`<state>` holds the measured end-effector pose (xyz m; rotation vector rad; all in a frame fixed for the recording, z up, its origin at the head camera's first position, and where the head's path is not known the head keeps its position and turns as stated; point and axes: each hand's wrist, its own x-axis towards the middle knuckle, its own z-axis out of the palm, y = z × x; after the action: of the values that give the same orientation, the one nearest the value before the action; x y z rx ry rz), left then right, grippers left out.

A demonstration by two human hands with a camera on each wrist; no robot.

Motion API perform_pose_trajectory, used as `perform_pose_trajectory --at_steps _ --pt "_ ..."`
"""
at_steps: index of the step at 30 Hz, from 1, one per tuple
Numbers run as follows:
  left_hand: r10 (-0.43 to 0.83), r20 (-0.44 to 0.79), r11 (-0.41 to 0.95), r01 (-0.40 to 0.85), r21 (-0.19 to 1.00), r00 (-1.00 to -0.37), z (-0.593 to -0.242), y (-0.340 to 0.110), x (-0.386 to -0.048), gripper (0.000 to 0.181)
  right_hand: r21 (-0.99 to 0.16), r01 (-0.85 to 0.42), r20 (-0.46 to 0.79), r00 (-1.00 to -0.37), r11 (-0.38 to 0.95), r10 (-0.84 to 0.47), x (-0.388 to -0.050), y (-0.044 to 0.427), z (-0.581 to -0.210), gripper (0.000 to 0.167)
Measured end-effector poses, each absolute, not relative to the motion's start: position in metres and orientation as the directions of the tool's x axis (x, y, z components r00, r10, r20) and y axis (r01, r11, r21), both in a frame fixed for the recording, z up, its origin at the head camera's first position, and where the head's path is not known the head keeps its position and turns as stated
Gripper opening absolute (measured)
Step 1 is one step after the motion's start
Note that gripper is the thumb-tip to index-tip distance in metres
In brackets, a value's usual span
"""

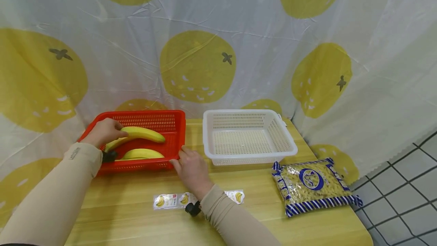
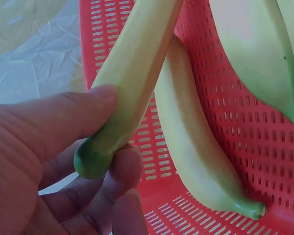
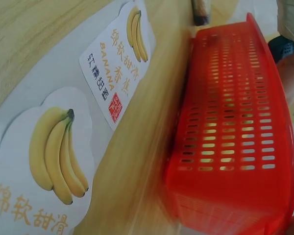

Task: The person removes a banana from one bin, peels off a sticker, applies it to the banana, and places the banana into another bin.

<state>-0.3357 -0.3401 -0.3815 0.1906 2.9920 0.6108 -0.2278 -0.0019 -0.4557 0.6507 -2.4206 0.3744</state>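
In the head view my left hand (image 1: 106,131) pinches one end of a banana (image 1: 145,134) above the red basket (image 1: 181,132). The left wrist view shows thumb and fingers of the left hand (image 2: 73,142) round the green tip of that banana (image 2: 137,58). Beneath it another banana (image 2: 191,142) lies in the basket, with more bananas (image 2: 259,44) at the side. My right hand (image 1: 192,170) touches the basket's near right corner, its fingers at the rim. In the right wrist view the basket's red side wall (image 3: 225,186) fills the right part.
A white basket (image 1: 250,156) stands right of the red one. A bag of pasta (image 1: 312,183) with blue striped edges lies at the table's right. A strip of banana labels (image 1: 165,201) lies in front, partly under the right wrist. Behind hangs a curtain (image 1: 259,60) with yellow fruit print.
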Motion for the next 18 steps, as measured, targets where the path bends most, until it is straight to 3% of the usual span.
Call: perform_pose_trajectory --at_steps 7,14,18 --pt "0.129 -0.026 0.908 0.108 0.404 -0.991 -0.376 -0.346 -0.322 0.045 -0.094 -0.566 0.672 -0.643 0.819 -0.367 -0.226 0.0 -0.455 0.036" --pt "0.127 0.063 0.889 0.142 0.435 -0.99 -0.364 -0.335 -0.308 0.062 -0.131 -0.583 0.696 -0.63 0.802 -0.345 -0.222 0.004 -0.449 0.037" --pt "0.118 0.099 0.876 0.151 0.458 -0.988 -0.355 -0.318 -0.292 0.065 -0.211 -0.594 0.698 -0.647 0.777 -0.305 -0.221 0.008 -0.449 0.035"
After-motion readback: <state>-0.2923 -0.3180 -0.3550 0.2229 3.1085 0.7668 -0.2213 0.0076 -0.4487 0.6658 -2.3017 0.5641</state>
